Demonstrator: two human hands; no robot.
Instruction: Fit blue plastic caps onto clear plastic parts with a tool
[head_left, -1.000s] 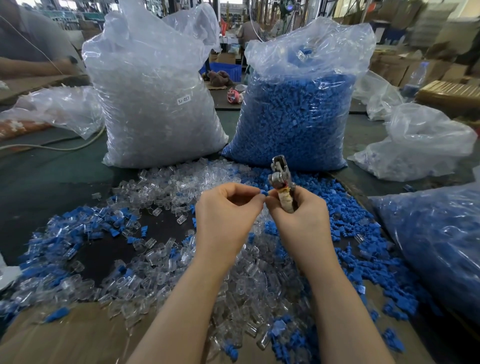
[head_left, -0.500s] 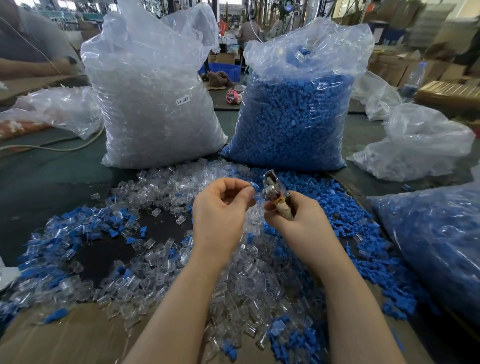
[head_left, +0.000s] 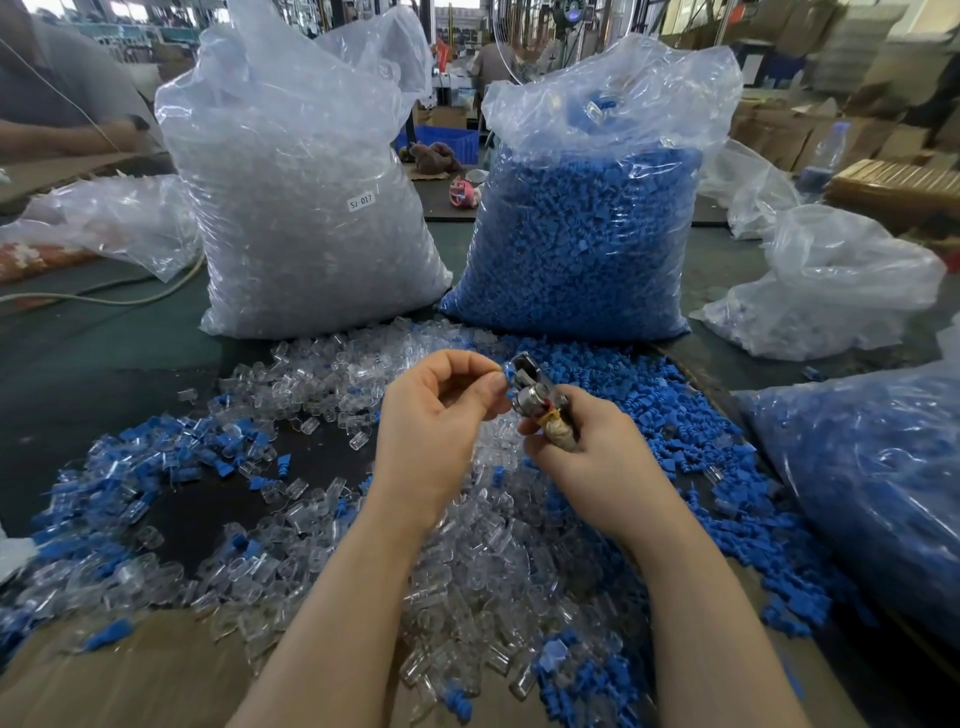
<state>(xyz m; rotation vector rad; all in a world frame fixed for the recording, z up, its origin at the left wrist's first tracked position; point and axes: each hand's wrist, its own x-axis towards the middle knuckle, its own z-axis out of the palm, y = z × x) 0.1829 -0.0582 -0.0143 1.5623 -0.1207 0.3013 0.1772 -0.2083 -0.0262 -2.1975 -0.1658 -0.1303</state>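
My right hand (head_left: 589, 457) grips a small metal tool (head_left: 535, 392) by its tape-wrapped handle, the metal head tilted up and to the left. My left hand (head_left: 441, 415) pinches a small blue cap (head_left: 506, 371) between thumb and fingertips, right at the tool's head. Whether a clear part sits with the cap I cannot tell. Loose clear plastic parts (head_left: 467, 587) lie heaped on the table under both hands. Loose blue caps (head_left: 649, 395) spread to the right of them.
Two tall bags stand behind the piles: one of clear parts (head_left: 306, 208), one of blue caps (head_left: 587, 228). Another blue-filled bag (head_left: 872, 483) lies at the right edge. Capped pieces (head_left: 104, 483) curve along the left. Cardboard (head_left: 130, 670) covers the near edge. Another person's arm (head_left: 62, 137) rests far left.
Both hands have risen slightly. The tool's head has tilted from nearly upright over to the left, toward the cap in my left fingers.
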